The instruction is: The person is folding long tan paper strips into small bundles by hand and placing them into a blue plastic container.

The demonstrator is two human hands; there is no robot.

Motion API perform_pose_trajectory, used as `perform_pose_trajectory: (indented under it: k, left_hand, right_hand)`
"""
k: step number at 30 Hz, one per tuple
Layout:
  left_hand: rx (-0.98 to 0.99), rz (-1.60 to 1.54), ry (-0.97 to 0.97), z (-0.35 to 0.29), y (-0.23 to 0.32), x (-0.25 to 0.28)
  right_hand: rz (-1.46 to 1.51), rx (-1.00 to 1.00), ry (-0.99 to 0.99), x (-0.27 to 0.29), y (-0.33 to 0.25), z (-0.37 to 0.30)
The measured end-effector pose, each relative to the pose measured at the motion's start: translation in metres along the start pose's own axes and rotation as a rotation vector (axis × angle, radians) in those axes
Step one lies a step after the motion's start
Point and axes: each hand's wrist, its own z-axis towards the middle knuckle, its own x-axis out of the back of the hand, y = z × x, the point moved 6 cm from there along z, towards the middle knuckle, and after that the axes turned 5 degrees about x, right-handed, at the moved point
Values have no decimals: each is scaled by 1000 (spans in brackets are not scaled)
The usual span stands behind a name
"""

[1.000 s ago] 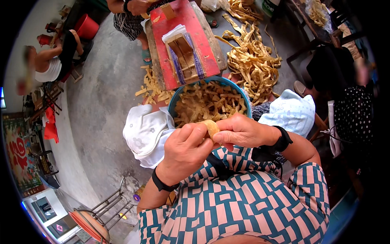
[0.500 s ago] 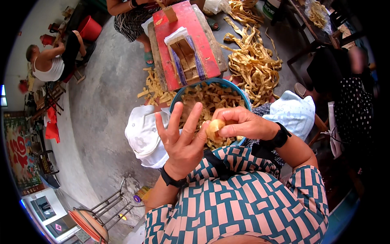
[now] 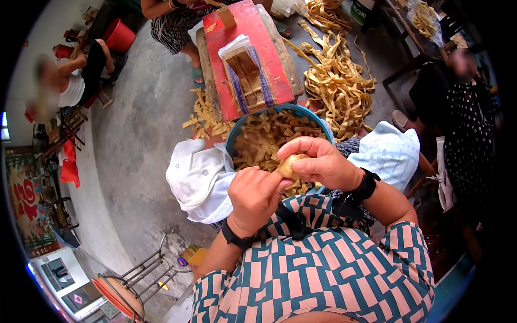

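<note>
A small yellow-tan rolled bundle, layered and shiny, is pinched between the thumb and fingers of my right hand. My left hand is closed, its thumb and forefinger pressed on the bundle's left end. Both hands hover over the near part of a blue tub. Inside the tub lie many short tan strips, similar in colour to the bundle. What exactly the bundle is made of, I cannot make out.
Beyond the tub stands a red-topped bench carrying a wooden box-like frame. Long tan strips are heaped to its right, shorter pieces to its left. White cloth and pale blue cloth flank the tub. Other people sit around.
My left hand's fingers, spread before, have curled in, and its thumb and forefinger now meet on the bundle. My right hand keeps its hold, turned slightly. The person at far left has shifted.
</note>
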Motion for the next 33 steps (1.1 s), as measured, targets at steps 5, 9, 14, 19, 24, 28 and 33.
perform_pose_trajectory:
  k: [5, 9, 14, 19, 24, 28, 33]
  left_hand:
    - [548, -649, -188, -12, -30, -24]
    - [804, -954, -220, -22, -47, -27]
    - [885, -992, -49, -23, -70, -7]
    - [864, -904, -85, -36, -89, -11]
    - [192, -73, -160, 9, -37, 17]
    - [-122, 98, -364, -5, -13, -21]
    - [-131, 60, -475, -19, -8, -16]
  right_hand:
    - [-384, 120, 4, 2, -7, 6]
    - [-928, 397, 2, -3, -22, 3]
    - [-1044, 269, 9, 8, -44, -10]
    - [-1586, 574, -111, -1, -35, -9]
    - [-1842, 707, -212, -21, -26, -10]
    - [-1821, 691, -341, -39, -16, -13]
    - [-1676, 431, -460, -17, -15, -36]
